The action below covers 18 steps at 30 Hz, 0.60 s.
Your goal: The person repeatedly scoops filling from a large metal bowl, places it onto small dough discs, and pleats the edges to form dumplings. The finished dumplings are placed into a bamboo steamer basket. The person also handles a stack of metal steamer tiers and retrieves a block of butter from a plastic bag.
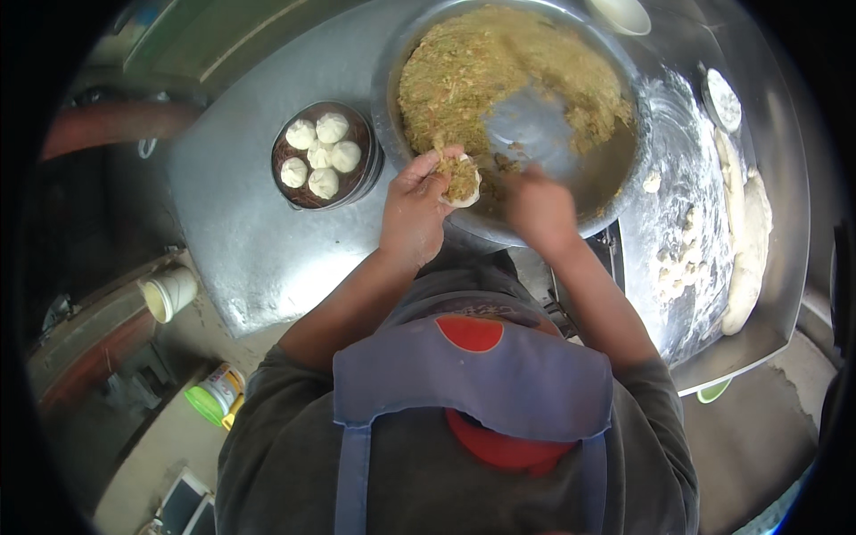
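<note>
A round dough wrapper [475, 195] heaped with chopped filling rests in my left hand [416, 200], its thumb and fingers around it. This hand is at the near left rim of a large metal basin [384, 100]. My right hand [543, 204], blurred by motion, is over the basin's near side, its fingers curled. Whether it grips a tool is too blurred to see. The greenish-brown filling mixture [468, 73] lies mainly along the basin's far and left sides, with bare metal showing in the middle. Left of the basin, several pleated buns [324, 182] sit in a round steamer [364, 190].
On the floured right worktop [689, 134] are small dough pieces [682, 261], long dough rolls [745, 261] and a dish of flour [722, 100]. A pale bowl [625, 15] stands beyond the basin. White bucket [170, 293] and green-lidded tub [215, 393] are at lower left.
</note>
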Tool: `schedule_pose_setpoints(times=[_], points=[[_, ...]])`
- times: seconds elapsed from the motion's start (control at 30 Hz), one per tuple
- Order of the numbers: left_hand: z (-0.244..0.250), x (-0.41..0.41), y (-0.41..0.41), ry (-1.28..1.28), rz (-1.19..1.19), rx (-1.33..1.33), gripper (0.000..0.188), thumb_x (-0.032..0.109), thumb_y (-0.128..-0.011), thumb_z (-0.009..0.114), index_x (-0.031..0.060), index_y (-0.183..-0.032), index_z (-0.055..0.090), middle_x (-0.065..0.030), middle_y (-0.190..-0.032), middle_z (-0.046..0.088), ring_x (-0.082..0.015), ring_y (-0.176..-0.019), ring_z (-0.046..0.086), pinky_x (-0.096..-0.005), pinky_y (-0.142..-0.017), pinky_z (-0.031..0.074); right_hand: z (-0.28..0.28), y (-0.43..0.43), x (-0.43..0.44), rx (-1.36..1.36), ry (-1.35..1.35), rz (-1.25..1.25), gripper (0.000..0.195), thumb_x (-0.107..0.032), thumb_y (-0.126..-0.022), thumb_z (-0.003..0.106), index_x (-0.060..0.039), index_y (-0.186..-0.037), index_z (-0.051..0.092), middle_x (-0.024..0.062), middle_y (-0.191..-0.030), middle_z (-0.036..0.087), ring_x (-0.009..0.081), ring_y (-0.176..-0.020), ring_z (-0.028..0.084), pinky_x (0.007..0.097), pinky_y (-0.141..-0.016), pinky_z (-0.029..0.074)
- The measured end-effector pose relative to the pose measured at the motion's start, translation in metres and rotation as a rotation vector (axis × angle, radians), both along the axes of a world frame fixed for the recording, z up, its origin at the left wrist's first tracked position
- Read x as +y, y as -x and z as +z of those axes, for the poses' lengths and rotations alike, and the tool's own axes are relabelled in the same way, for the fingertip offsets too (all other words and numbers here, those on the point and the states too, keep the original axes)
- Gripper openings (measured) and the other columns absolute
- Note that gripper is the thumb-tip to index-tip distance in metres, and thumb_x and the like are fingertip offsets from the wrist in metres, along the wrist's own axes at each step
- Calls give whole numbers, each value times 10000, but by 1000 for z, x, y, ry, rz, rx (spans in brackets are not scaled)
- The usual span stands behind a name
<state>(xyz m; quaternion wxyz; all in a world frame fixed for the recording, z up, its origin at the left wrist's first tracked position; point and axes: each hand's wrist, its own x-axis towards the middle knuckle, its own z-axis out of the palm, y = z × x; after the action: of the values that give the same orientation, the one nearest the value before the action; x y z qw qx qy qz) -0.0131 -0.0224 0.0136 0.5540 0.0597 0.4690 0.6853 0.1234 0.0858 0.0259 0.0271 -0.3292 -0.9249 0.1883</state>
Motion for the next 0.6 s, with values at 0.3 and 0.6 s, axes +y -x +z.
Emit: schedule_pose_setpoints(times=[0.3, 0.6], points=[[35, 14, -10, -192, -78, -190, 359, 168, -961, 418, -75, -1198, 539, -209, -1322, 489, -314, -1203, 501, -413, -1022, 402, 0, -42, -5, 809, 1098, -295, 244, -73, -885, 607, -35, -1124, 640, 40, -906, 614, 135, -798, 581, 256, -723, 472], [46, 18, -20, -273, -318, 498, 468, -102, -841, 458, -35, -1304, 478, -178, -1386, 444, -246, -1232, 482, -360, -1036, 376, 31, -44, 18, 846, 1180, -171, 143, -44, -887, 600, 14, -1014, 628, 10, -895, 608, 68, -735, 528, 213, -671, 449]])
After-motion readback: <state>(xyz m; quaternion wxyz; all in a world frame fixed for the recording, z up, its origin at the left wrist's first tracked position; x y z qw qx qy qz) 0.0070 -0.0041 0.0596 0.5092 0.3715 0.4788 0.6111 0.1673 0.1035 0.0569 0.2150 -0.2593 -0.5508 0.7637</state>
